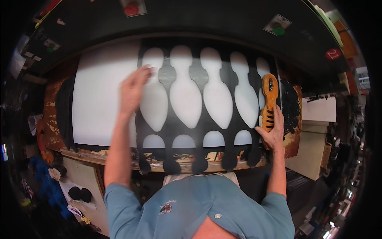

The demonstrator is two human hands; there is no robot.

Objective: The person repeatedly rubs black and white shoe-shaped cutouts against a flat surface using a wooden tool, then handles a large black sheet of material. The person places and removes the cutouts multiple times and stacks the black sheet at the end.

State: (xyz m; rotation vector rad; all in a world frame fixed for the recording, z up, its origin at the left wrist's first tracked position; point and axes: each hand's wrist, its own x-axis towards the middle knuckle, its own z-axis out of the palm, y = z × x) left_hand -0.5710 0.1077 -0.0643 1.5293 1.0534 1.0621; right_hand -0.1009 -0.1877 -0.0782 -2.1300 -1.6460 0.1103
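My right hand [274, 133] grips the lower part of an orange, sole-shaped cutting die [270, 89] with dark slots, thumb on its left side and fingers along its right. The die stands over the right end of a black sheet [187, 137] with several sole-shaped holes in it. White shows through those holes. My left hand [133, 89] is over the sheet's left edge, its fingertips by the leftmost hole; motion blurs the fingers, so their grip is unclear. Left of it lies a plain white sheet or board [101, 95].
A dark machine beam [207, 20] spans the far side, with a red button [130, 10] and a green button [278, 30] on it. Black scraps [290, 105] lie right of the sheet. A worn wooden edge [89, 156] runs along the front. Black cut pieces [79, 194] lie at lower left.
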